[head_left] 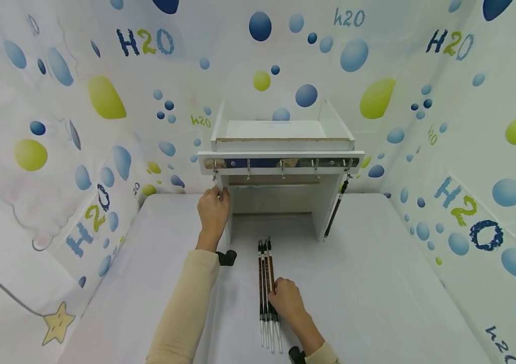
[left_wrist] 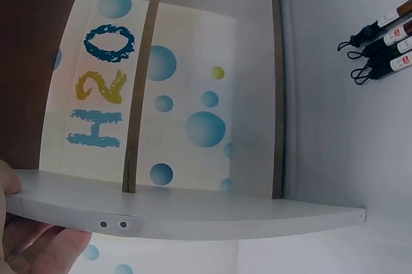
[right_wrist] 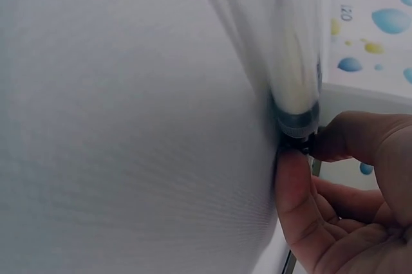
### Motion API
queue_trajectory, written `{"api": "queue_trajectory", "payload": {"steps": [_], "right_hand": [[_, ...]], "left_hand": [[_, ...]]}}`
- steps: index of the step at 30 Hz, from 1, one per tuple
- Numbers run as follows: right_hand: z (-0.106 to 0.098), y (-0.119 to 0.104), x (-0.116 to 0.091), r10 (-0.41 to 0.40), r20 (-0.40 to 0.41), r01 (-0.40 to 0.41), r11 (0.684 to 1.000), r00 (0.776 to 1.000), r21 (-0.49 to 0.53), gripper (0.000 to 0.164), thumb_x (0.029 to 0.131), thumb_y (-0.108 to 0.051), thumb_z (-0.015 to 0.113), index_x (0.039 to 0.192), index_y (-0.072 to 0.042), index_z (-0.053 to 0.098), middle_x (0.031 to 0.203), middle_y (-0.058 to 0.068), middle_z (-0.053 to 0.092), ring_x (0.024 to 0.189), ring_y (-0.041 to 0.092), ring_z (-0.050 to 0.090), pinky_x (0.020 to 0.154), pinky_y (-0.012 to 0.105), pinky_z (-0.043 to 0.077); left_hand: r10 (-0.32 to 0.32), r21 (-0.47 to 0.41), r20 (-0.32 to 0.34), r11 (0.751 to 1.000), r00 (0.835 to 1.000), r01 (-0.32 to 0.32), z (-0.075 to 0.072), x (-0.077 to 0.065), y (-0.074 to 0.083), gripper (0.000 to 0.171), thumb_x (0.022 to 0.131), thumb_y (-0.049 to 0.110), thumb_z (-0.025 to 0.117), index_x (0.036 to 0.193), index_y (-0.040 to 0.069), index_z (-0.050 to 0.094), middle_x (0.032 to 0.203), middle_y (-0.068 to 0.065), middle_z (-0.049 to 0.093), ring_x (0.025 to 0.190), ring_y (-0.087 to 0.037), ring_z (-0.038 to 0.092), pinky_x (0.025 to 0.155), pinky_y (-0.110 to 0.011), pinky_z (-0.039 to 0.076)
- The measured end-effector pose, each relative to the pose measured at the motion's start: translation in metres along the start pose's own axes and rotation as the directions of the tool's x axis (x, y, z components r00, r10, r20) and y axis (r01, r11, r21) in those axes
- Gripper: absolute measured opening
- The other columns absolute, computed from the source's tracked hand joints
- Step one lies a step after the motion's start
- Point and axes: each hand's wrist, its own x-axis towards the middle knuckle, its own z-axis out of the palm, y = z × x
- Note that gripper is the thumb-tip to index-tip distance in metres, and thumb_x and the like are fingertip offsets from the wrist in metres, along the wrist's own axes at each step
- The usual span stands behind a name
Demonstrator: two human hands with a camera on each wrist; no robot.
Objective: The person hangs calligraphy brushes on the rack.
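A white wall shelf with a row of metal hooks [head_left: 282, 169] stands at the back of the table. In the head view my left hand [head_left: 214, 212] is at its left side. The left wrist view shows thumb and fingers on both faces of the shelf's side panel [left_wrist: 193, 219], gripping it. Several calligraphy brushes [head_left: 263, 283] lie side by side on the table, hanging loops toward the shelf and clear-capped tips toward me. My right hand [head_left: 287, 302] pinches the rightmost one between thumb and forefinger. Up close, its pale bristles [right_wrist: 293, 87] show through the clear cap, above a dark collar.
Another calligraphy brush [head_left: 337, 210] hangs from the right end hook, beside the shelf's right side panel. The shelf has an open tray top [head_left: 276, 130]. Printed sheets with bubbles and lettering [head_left: 260, 60] surround the white table [head_left: 376, 283].
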Motion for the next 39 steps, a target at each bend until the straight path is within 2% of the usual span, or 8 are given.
{"api": "queue_trajectory", "payload": {"steps": [7, 12, 17, 23, 31, 39], "right_hand": [[0.001, 0.004, -0.002, 0.029, -0.019, -0.029, 1.000, 0.999, -0.006, 0.024, 0.077, -0.003, 0.065, 0.095, 0.013, 0.067, 0.070, 0.007, 0.060, 0.052, 0.009, 0.043, 0.044, 0.021, 0.035], [-0.005, 0.005, -0.002, 0.029, -0.047, -0.029, 1.000, 0.998, -0.001, 0.023, 0.076, -0.004, 0.065, 0.094, 0.010, 0.068, 0.072, 0.007, 0.062, 0.055, 0.010, 0.045, 0.046, 0.022, 0.038], [-0.017, -0.001, -0.002, 0.030, -0.105, -0.029, 1.000, 0.994, 0.012, 0.021, 0.077, -0.003, 0.065, 0.093, 0.009, 0.069, 0.071, 0.006, 0.063, 0.057, 0.010, 0.049, 0.049, 0.022, 0.043], [-0.037, -0.015, 0.000, 0.030, -0.179, -0.025, 0.999, 0.983, 0.028, 0.022, 0.077, -0.004, 0.066, 0.096, 0.006, 0.069, 0.070, 0.001, 0.057, 0.060, 0.011, 0.049, 0.050, 0.022, 0.042], [-0.063, -0.029, -0.003, -0.001, -0.245, 0.011, 0.999, 0.970, 0.041, 0.025, 0.081, -0.006, 0.066, 0.103, 0.004, 0.068, 0.075, 0.002, 0.059, 0.061, 0.010, 0.047, 0.050, 0.020, 0.041], [-0.082, -0.040, -0.006, -0.043, -0.321, 0.059, 0.997, 0.946, 0.041, 0.025, 0.081, -0.006, 0.066, 0.104, 0.003, 0.067, 0.079, 0.004, 0.062, 0.066, 0.010, 0.053, 0.052, 0.020, 0.045]], "left_hand": [[0.006, 0.000, 0.013, 1.000, 1.000, -0.006, -0.001, -0.002, -0.002, 0.026, 0.095, 0.011, 0.061, 0.074, -0.004, 0.062, 0.069, -0.022, 0.062, 0.065, -0.039, 0.065, 0.057, -0.051, 0.051], [0.005, 0.000, 0.012, 1.000, 1.000, -0.005, 0.000, -0.002, -0.002, 0.029, 0.095, 0.010, 0.060, 0.070, -0.002, 0.057, 0.066, -0.021, 0.059, 0.060, -0.037, 0.060, 0.055, -0.051, 0.048], [0.012, -0.001, 0.003, 1.000, 1.000, -0.012, 0.002, -0.003, -0.002, 0.029, 0.095, 0.010, 0.060, 0.069, -0.001, 0.057, 0.066, -0.020, 0.059, 0.059, -0.036, 0.060, 0.054, -0.050, 0.048], [0.006, 0.001, -0.003, 1.000, 1.000, -0.006, 0.001, -0.002, -0.002, 0.025, 0.095, 0.010, 0.061, 0.074, -0.004, 0.062, 0.067, -0.021, 0.060, 0.061, -0.038, 0.061, 0.056, -0.052, 0.050], [0.017, -0.001, -0.009, 1.000, 1.000, -0.017, 0.001, -0.002, -0.003, 0.024, 0.094, 0.010, 0.062, 0.074, -0.004, 0.062, 0.067, -0.021, 0.061, 0.061, -0.038, 0.062, 0.055, -0.051, 0.050], [0.016, 0.001, -0.012, 1.000, 1.000, -0.016, 0.001, -0.001, -0.002, 0.026, 0.094, 0.010, 0.062, 0.071, -0.004, 0.060, 0.067, -0.021, 0.060, 0.059, -0.038, 0.062, 0.053, -0.051, 0.049]]}}
